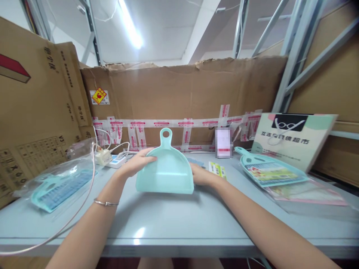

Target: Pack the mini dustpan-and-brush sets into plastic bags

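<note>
A light teal dustpan [165, 164] faces me, raised on edge over the grey table, its handle with a hole pointing up. My left hand [141, 161] grips its left side, thumb on the front face and the other fingers behind. At the right edge, my right hand [200, 175] reaches behind the pan; its fingers are hidden, so I cannot tell what it holds. A flat bluish piece [197, 162] shows just above that hand, its kind unclear. Close to the right wrist lies a yellow-green printed packet [217, 170].
On the right, another teal dustpan with a brush [270, 170] leans near a printed board [293, 138]. A plastic-wrapped brush set [63, 186] lies left. A power strip [116, 161] and a pale cable [81, 207] are on the table [174, 220]. Cardboard [168, 93] walls the back.
</note>
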`<state>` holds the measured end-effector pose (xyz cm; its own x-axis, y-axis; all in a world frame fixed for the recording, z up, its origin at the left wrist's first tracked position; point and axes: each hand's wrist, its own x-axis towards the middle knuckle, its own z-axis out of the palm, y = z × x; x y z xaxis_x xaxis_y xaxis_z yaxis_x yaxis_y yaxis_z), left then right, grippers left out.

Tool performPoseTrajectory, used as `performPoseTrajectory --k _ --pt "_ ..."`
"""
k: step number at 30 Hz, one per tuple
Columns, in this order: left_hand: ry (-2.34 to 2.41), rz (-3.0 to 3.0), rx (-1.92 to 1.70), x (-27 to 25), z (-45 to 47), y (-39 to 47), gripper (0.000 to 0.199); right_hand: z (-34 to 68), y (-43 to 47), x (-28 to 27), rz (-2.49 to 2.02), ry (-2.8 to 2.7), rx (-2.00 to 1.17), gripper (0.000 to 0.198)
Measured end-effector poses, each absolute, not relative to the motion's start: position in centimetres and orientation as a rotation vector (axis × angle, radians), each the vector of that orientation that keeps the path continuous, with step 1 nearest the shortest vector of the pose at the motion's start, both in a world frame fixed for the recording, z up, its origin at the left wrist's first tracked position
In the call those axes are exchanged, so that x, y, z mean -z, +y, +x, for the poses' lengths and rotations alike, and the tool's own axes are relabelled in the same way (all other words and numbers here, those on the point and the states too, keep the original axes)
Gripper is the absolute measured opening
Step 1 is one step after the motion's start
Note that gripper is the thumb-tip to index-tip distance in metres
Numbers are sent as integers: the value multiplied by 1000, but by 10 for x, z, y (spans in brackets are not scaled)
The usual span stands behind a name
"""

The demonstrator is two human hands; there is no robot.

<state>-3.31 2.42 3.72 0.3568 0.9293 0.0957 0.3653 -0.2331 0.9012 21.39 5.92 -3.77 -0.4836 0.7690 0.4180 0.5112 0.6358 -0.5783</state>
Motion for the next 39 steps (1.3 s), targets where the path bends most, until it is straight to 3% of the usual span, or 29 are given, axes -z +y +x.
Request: performPoseTrajectory --k 6,12,18,22,25,29,39 --pt "1116 1772 -829 -36 -34 24 47 214 57 42 -1075 -2247 -385 17" --pt "1109 1734 -746 -37 -32 19 45 227 57 21 -1222 -1797 -130 12" --pt "1202 1754 -724 -31 -26 23 45 271 65 -10 -1158 -1301 -56 33" --pt "1291 1729 -754 -25 -18 25 50 280 56 -27 -909 -1134 -330 33" --pt "1297 1733 -794 -23 -11 25 47 260 38 -31 -843 -1257 -571 33" --pt "1283 1730 -855 -22 -4 22 39 221 14 -20 -925 -1551 -647 28" --pt "1126 1856 -952 -17 11 16 42 189 0 2 -1214 -1749 -176 19"
